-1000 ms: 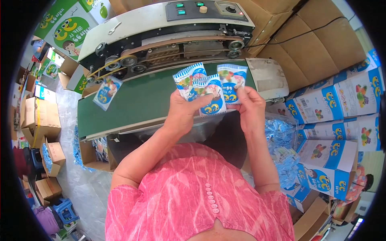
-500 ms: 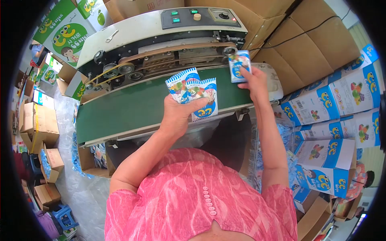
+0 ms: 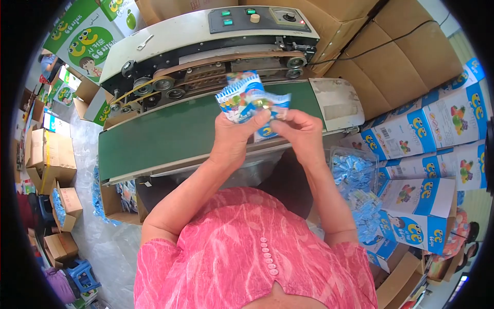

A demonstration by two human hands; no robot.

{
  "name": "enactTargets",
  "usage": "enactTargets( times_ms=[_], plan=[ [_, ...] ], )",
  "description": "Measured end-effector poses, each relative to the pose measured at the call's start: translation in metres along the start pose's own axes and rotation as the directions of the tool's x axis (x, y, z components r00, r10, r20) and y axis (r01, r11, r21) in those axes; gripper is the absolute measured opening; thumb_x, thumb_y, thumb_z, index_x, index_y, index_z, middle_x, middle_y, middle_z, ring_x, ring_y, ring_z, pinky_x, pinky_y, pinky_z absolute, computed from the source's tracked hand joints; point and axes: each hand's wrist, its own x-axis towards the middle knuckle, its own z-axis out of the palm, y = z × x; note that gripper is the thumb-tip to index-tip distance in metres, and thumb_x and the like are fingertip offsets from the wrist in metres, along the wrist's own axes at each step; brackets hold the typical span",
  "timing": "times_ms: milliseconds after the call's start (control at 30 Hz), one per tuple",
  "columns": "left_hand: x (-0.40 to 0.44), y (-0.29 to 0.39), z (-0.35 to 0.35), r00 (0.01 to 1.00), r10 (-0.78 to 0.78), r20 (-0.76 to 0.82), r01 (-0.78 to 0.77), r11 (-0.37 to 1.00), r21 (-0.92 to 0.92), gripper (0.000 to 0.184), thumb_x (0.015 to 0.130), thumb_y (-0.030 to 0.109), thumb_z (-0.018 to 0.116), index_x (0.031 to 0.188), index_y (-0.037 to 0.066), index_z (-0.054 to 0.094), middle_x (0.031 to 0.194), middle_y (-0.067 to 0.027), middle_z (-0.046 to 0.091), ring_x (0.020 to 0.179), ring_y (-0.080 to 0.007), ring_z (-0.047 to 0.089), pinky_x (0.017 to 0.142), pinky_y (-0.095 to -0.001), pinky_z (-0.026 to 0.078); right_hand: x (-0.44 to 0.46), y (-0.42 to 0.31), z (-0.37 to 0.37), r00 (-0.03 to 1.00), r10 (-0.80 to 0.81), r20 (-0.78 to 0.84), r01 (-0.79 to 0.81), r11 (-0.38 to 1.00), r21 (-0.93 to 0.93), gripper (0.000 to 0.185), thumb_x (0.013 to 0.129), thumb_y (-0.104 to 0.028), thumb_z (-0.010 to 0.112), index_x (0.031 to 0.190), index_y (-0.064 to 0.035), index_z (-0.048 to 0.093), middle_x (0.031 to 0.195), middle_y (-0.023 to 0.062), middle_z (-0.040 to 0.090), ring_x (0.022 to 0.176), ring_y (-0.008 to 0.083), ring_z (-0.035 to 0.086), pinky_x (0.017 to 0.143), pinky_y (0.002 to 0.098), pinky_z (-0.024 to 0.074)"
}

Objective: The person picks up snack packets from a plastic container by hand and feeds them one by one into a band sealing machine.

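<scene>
blue-white packets (image 3: pixel 236 99) fanned at upper centre of frame; left hand (image 3: pixel 231 138) pinching stack, right hand (image 3: pixel 302 133) pinching front packet (image 3: pixel 266 102); loose thumb grip could let others slip onto green belt (image 3: pixel 154 136).

Glossy plastic-film packets (image 3: pixel 238 103), smooth matt belt (image 3: pixel 164 134), shiny metal pulleys (image 3: pixel 163 83), matt cardboard panel (image 3: pixel 406 51), cloth shirt (image 3: pixel 221 242).

The setting was a packing workshop, as shown by a belt-driven machine (image 3: pixel 177 41) with a control panel (image 3: pixel 240 22), a green conveyor belt (image 3: pixel 159 139), stacked printed cartons (image 3: pixel 436 126) and heaped blue packets (image 3: pixel 355 171).
</scene>
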Motion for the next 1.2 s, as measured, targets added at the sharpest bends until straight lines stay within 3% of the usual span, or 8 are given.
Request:
enactTargets(
  times_ms=[200, 367, 500, 533, 567, 700, 1000, 1200],
  plan=[
    [-0.001, 0.007, -0.009, 0.977, -0.212, -0.004, 0.211, 0.977, -0.030, 0.029, 0.085, 0.008, 0.063, 0.113, 0.004, 0.055, 0.099, -0.0041, 0.063, 0.084, -0.0166, 0.063, 0.069, -0.0340, 0.057, 0.028, -0.003, -0.070, 0.912, 0.208, -0.354, -0.178, 0.977, 0.115, 0.014, 0.084, -0.006, 0.064, 0.098, -0.0021, 0.063, 0.085, 0.0048, 0.068, 0.071, 0.0095, 0.064, 0.056, 0.0249, 0.0552],
    [0.000, -0.003, -0.002, 0.977, -0.212, -0.014, 0.212, 0.977, 0.035, 0.031, 0.085, 0.013, 0.064, 0.113, 0.006, 0.054, 0.097, -0.0051, 0.061, 0.084, -0.0183, 0.063, 0.067, -0.0342, 0.057, 0.047, 0.015, -0.095, 0.906, 0.281, -0.315, -0.210, 0.947, 0.243, 0.014, 0.083, -0.007, 0.066, 0.094, -0.0003, 0.062, 0.081, 0.0047, 0.067, 0.067, 0.0078, 0.063, 0.053, 0.0215, 0.0529],
    [0.023, -0.010, 0.003, 0.975, -0.214, 0.065, 0.159, 0.866, 0.474, 0.030, 0.081, 0.008, 0.061, 0.111, 0.005, 0.055, 0.102, -0.0097, 0.062, 0.085, -0.0236, 0.065, 0.070, -0.0372, 0.056, 0.049, 0.019, -0.094, 0.904, 0.124, -0.408, -0.253, 0.927, -0.278, 0.016, 0.082, -0.008, 0.068, 0.093, 0.0007, 0.061, 0.080, 0.0041, 0.066, 0.065, 0.0072, 0.062, 0.052, 0.0203, 0.0518],
    [0.033, -0.013, 0.011, 0.936, -0.066, 0.347, -0.258, 0.544, 0.798, 0.031, 0.079, 0.007, 0.058, 0.110, 0.003, 0.056, 0.105, -0.0125, 0.062, 0.087, -0.0260, 0.065, 0.072, -0.0385, 0.055, 0.044, 0.022, -0.096, 0.909, 0.125, -0.398, -0.253, 0.923, -0.290, 0.016, 0.081, -0.008, 0.068, 0.093, 0.0008, 0.061, 0.080, 0.0039, 0.066, 0.065, 0.0069, 0.062, 0.052, 0.0198, 0.0513],
    [0.038, -0.015, 0.020, 0.774, -0.071, 0.629, -0.628, 0.046, 0.777, 0.032, 0.076, 0.005, 0.056, 0.108, 0.002, 0.058, 0.108, -0.0152, 0.062, 0.088, -0.0283, 0.065, 0.074, -0.0397, 0.054, 0.044, 0.022, -0.099, 0.916, 0.116, -0.384, -0.245, 0.919, -0.308, 0.016, 0.081, -0.007, 0.068, 0.093, 0.0010, 0.061, 0.079, 0.0037, 0.066, 0.064, 0.0067, 0.061, 0.052, 0.0192, 0.0508],
    [0.051, -0.021, 0.045, 0.709, -0.287, 0.645, -0.697, -0.144, 0.702, 0.049, 0.067, 0.005, 0.056, 0.116, 0.005, 0.058, 0.131, -0.0155, 0.051, 0.093, -0.0315, 0.063, 0.079, -0.0412, 0.051, 0.042, 0.014, -0.107, 0.907, 0.080, -0.414, -0.200, 0.946, -0.255, 0.016, 0.081, -0.007, 0.068, 0.093, 0.0009, 0.061, 0.079, 0.0038, 0.066, 0.064, 0.0075, 0.062, 0.050, 0.0195, 0.0506],
    [0.037, 0.015, 0.029, 0.716, -0.563, 0.414, -0.667, -0.374, 0.645, 0.030, 0.069, 0.011, 0.058, 0.097, 0.005, 0.067, 0.111, -0.0166, 0.062, 0.085, -0.0297, 0.066, 0.072, -0.0402, 0.052, 0.076, 0.026, -0.093, 0.905, 0.277, -0.323, -0.231, 0.957, 0.176, 0.018, 0.083, -0.009, 0.067, 0.097, 0.0002, 0.061, 0.082, 0.0057, 0.066, 0.066, 0.0111, 0.064, 0.051, 0.0234, 0.0526],
    [0.001, 0.053, -0.032, 0.759, -0.415, 0.501, -0.629, -0.271, 0.728, 0.047, 0.063, 0.006, 0.059, 0.110, 0.005, 0.061, 0.127, -0.0127, 0.055, 0.084, -0.0332, 0.064, 0.071, -0.0436, 0.050, 0.085, 0.026, -0.050, 0.930, 0.190, -0.316, -0.216, 0.975, -0.050, 0.018, 0.083, -0.010, 0.067, 0.096, 0.0004, 0.061, 0.082, 0.0055, 0.066, 0.068, 0.0132, 0.064, 0.053, 0.0259, 0.0528]
  ],
)
